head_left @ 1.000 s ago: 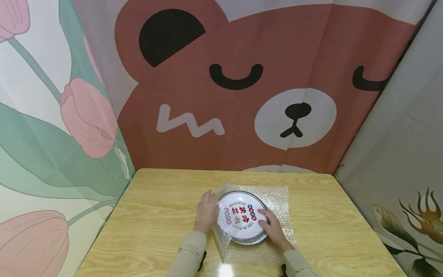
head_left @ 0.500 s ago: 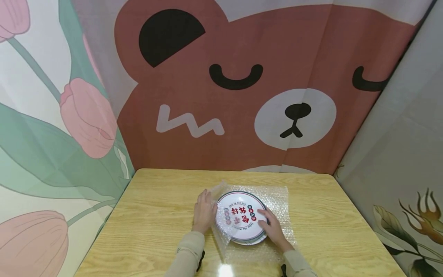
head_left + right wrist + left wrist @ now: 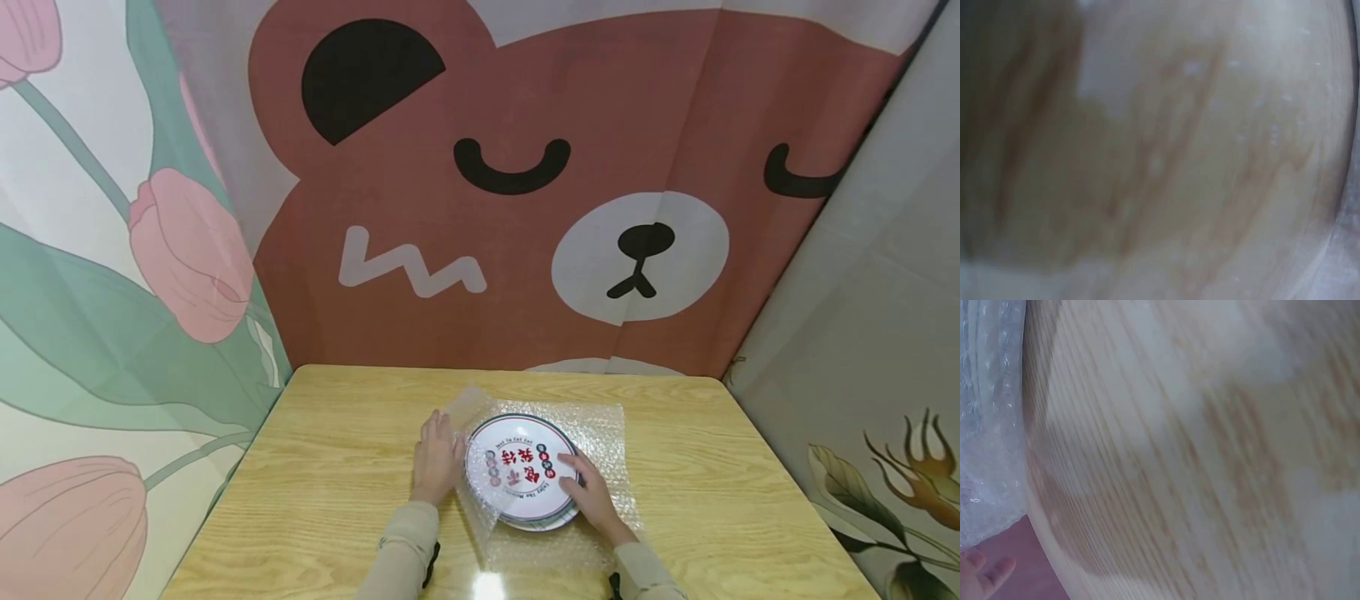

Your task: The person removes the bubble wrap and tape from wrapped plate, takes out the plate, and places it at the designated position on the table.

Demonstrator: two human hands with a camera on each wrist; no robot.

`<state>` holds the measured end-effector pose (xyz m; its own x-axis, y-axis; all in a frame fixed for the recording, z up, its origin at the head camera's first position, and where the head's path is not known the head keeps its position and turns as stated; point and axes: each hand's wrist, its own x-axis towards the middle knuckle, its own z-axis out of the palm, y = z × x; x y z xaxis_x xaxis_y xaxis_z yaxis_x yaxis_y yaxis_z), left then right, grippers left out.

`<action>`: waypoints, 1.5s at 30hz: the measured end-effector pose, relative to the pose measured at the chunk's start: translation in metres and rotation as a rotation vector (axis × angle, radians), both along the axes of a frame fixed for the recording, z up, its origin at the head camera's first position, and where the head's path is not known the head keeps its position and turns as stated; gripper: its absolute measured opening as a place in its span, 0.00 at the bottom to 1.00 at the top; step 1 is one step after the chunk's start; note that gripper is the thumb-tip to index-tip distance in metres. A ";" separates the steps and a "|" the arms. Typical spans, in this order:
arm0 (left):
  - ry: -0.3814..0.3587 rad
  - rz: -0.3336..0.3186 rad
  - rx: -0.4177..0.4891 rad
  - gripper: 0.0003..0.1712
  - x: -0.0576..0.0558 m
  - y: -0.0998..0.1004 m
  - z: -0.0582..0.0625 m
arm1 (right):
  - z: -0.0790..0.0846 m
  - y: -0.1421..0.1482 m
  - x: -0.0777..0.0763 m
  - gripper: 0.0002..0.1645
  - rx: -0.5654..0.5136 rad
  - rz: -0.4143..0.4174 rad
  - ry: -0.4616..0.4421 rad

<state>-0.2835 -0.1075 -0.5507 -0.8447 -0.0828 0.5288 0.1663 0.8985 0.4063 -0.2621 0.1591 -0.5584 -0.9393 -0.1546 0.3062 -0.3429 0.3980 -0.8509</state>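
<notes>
A round white plate [image 3: 525, 433] with a dark rim and red and dark printed characters lies on a sheet of bubble wrap [image 3: 607, 433] in the head view. Below its near edge another rim shows. A flap of the wrap covers the plate's left part. At the left, my left hand [image 3: 437, 458] pinches the wrap's edge; its fingertips are partly hidden. My right hand [image 3: 592, 492] grips the plate's right rim, thumb and forefinger on top. In the left wrist view, the wrap and some fingers [image 3: 988, 578] appear at the left edge.
The plate and wrap rest on a wood-grain table [image 3: 360, 417]. Behind it hangs a curtain [image 3: 420, 333] with a bear print, and flowered cloths hang at both sides. The right wrist view is mostly a blurred tabletop.
My left hand has moved slightly left, drawing the wrap's left edge outward, and the wrap's far left corner has spread left. The plate has shifted a little left; my right hand stays in place.
</notes>
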 end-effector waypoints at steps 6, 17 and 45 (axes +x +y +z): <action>-0.051 0.008 0.001 0.29 0.003 -0.002 -0.001 | -0.028 0.008 -0.014 0.20 0.033 -0.005 0.042; 0.057 0.014 -0.056 0.31 0.003 -0.008 -0.010 | 0.002 -0.001 0.002 0.20 -0.011 0.015 0.031; -0.198 0.040 -0.155 0.31 -0.010 -0.025 -0.013 | -0.032 0.009 -0.016 0.21 0.000 -0.012 0.009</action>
